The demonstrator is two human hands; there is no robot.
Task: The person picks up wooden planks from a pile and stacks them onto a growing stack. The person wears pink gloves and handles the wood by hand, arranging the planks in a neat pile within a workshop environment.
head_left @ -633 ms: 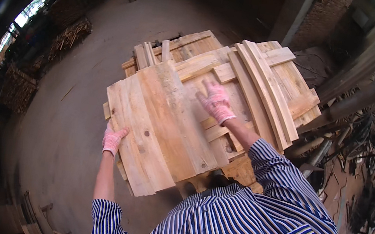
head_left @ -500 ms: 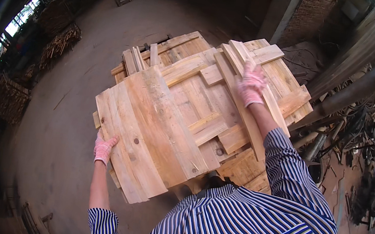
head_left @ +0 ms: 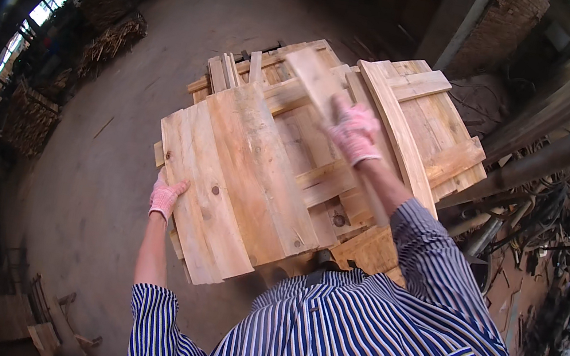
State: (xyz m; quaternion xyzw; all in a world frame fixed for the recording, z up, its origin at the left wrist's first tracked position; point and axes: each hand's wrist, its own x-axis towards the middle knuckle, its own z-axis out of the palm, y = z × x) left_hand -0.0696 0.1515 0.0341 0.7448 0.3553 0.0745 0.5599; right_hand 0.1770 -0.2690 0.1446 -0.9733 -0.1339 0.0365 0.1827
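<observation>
The left hand (head_left: 166,196), in a pink glove, sits at the left edge of the stack (head_left: 455,122) of boards. Its thumb lies on the upper face of a wide panel (head_left: 242,171); the other fingers are partly hidden at the rim, so I cannot tell whether they pinch it. The right hand (head_left: 356,131), gloved too, is closed around the near end of a pale board (head_left: 312,79), over the middle of the stack and slanting toward its far edge. Motion blurs that board's outline, and its lower end is hard to follow beside the hand.

A long narrow board (head_left: 403,129) runs from the far edge toward the near right corner, where the right sleeve (head_left: 424,232) covers its surroundings. Thin strips (head_left: 225,75) rest by the far left corner. The wide panel juts past the near left corner.

Floor (head_left: 110,115) stretches along the left edge and beyond the far one. Off the right edge, a pole (head_left: 567,154) and dark clutter (head_left: 567,213) crowd in. Shapes under the near edge are too dark to identify.
</observation>
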